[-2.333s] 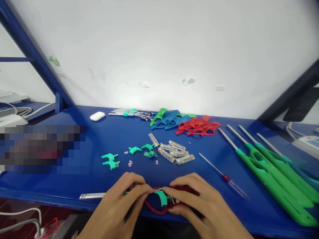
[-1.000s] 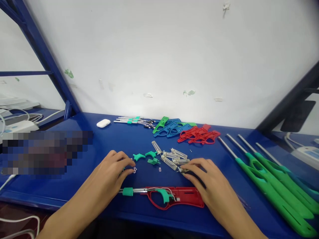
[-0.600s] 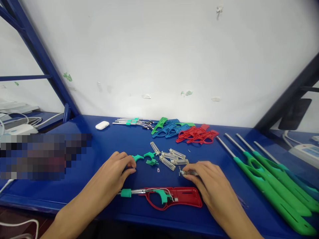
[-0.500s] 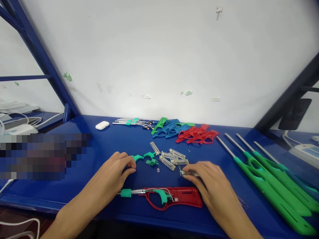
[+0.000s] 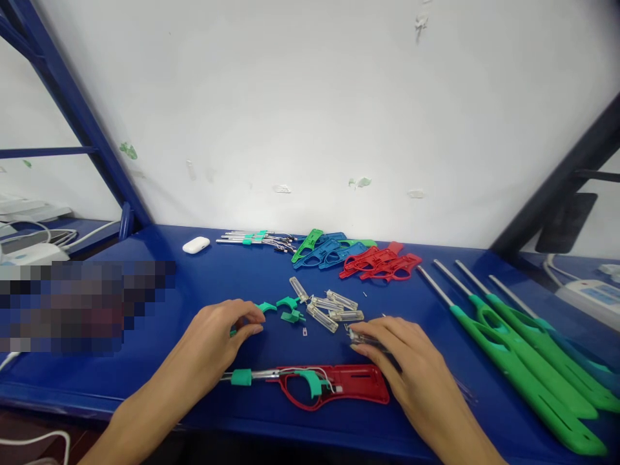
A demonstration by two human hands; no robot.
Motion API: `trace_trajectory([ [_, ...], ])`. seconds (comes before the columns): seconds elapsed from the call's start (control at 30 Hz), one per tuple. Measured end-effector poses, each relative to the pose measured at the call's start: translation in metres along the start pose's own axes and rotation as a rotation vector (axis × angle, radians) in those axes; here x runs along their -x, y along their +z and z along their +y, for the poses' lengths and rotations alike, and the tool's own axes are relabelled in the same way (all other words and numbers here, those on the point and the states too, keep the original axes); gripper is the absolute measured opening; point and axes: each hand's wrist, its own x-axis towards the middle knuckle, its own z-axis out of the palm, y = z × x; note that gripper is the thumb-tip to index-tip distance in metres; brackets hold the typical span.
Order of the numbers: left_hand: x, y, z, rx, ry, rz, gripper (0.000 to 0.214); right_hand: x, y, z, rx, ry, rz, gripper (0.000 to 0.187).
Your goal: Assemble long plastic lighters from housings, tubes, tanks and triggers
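Observation:
A half-built red lighter shell [image 5: 349,386] with a teal trigger and a metal tube lies near the front edge of the blue table [image 5: 208,278]. My left hand [image 5: 220,336] rests beyond it, fingers pinched together over small parts by the teal triggers [image 5: 285,309]; what it pinches is too small to name. My right hand [image 5: 392,352] lies right of centre, its fingers closed on a clear fuel tank [image 5: 361,336]. More clear fuel tanks [image 5: 329,307] lie just beyond both hands.
Blue, green and red shell halves [image 5: 358,255] are piled at the back. Metal tubes [image 5: 252,239] and a white earbud case [image 5: 196,245] lie back left. Finished green lighters [image 5: 523,342] lie on the right. A blurred patch covers the left.
Both hands left the red lighter shell, which now lies on the table. The left went to the small parts, the right to the clear tanks and took hold of one.

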Motion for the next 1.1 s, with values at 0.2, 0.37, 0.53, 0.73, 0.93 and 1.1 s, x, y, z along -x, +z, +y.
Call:
trace_trajectory([
  [0.2, 0.000, 0.002, 0.000, 0.037, 0.025, -0.030, 0.022, 0.002, 0.001, 0.000, 0.003, -0.004, 0.010, 0.023],
  [0.37, 0.001, -0.004, 0.007, 0.042, 0.012, -0.033, 0.021, 0.001, 0.001, -0.001, -0.006, -0.013, 0.022, 0.023],
  [0.53, 0.002, -0.009, 0.015, 0.039, -0.016, -0.028, 0.020, -0.001, -0.001, -0.002, -0.023, -0.018, 0.034, 0.021],
  [0.73, 0.001, -0.012, 0.018, 0.043, -0.037, -0.029, 0.020, -0.002, -0.001, -0.005, -0.037, -0.011, 0.053, 0.019],
  [0.93, 0.000, -0.010, 0.019, 0.057, -0.053, -0.044, 0.020, -0.002, -0.003, -0.008, -0.056, 0.001, 0.057, 0.018],
  [1.1, -0.001, -0.010, 0.020, 0.068, -0.068, -0.036, 0.020, -0.003, -0.004, -0.008, -0.084, 0.009, 0.058, 0.018],
])
